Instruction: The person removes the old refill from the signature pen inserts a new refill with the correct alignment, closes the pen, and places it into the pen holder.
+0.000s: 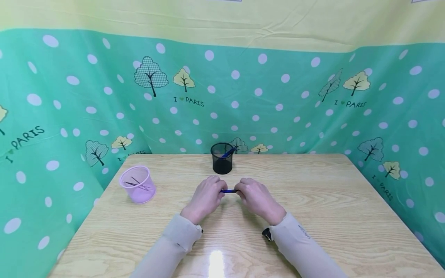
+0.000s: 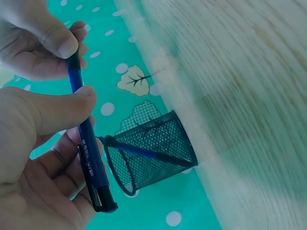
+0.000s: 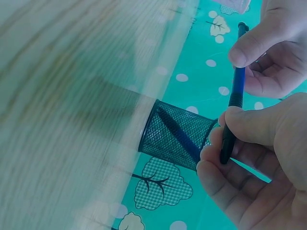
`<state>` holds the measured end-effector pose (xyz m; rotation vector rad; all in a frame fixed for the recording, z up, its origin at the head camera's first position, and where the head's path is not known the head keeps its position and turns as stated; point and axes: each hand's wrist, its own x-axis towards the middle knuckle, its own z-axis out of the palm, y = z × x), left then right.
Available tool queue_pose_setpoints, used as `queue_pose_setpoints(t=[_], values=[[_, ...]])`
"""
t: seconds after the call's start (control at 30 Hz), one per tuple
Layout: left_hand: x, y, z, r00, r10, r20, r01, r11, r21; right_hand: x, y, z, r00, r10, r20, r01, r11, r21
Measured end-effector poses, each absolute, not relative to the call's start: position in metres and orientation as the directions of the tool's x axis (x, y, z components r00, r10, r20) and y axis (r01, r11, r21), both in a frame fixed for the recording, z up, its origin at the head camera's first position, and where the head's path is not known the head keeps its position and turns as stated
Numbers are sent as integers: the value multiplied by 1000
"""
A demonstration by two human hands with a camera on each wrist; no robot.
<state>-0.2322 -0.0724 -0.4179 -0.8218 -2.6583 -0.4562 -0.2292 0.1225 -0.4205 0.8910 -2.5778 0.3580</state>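
Observation:
Between my two hands a blue ballpoint pen with a black clip and black grip is held level above the table. My left hand pinches its blue barrel, thumb on top, with the clip end lying over the fingers in the left wrist view. At the other end, my right hand pinches the black grip between thumb and fingers. Just beyond the hands stands a black mesh pen cup, and another blue pen leans inside it.
A pink mesh cup stands at the table's left side with several thin dark pieces in it. The wooden table ends at the back against a green dotted cloth, which also hangs along both sides.

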Motion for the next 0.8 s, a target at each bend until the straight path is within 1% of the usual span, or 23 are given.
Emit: queue_pose_setpoints(t=[0.8], values=[[-230, -73, -418, -793, 502, 345, 579, 798, 169, -228, 121, -421, -745, -524, 413, -614, 781, -116]])
